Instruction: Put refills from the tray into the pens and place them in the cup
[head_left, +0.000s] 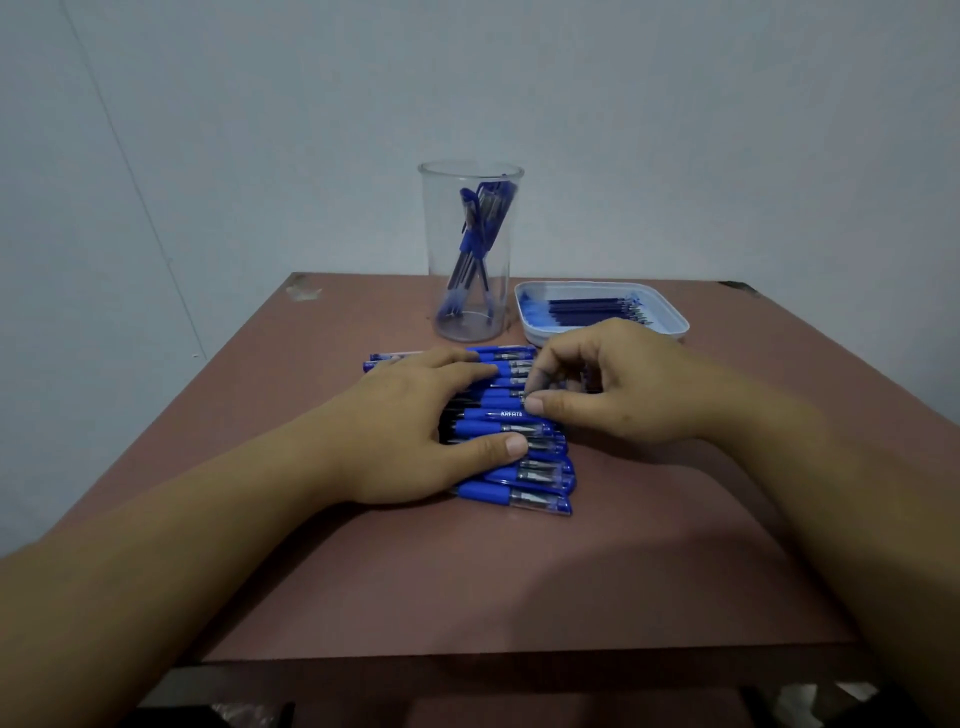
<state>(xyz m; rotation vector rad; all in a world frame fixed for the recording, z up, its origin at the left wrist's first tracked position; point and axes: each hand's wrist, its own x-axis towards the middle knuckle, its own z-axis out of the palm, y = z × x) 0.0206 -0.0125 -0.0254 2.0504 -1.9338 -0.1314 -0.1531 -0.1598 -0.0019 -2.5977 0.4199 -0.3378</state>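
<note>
Plain grey wall at the back, brownish table (519, 582) in front, and that's the whole setup from the head cam.

Row of blue pens (519, 491) lying side by side in the middle of the table, packed so they touch each other. Left hand (415, 431) is laid flat across the left part of the row, fingers straight, pressing down and not gripping anything. Right hand (613, 384) has its fingers curled, with thumb and forefinger pinching the clear end of one pen (498, 401) about midway up the row. Looks to me like the picking-one-out step.

What I'd worry about: those pens are jammed together, so pulling one sideways could drag its neighbours and get the loose ones at the near end rolling. If the flat hand lets up, the whole row probably scatters.

Other stuff: clear cup (470, 249) stands upright just behind the row, already holding a handful of finished pens leaning inside. It's tall and narrow, so a careless knuckle on the way over could tip it. White tray (675, 326) sits right of the cup with the dark refills (587, 306) in it. The right hand is between the camera and the tray's front edge, so part of it is hidden.
</note>
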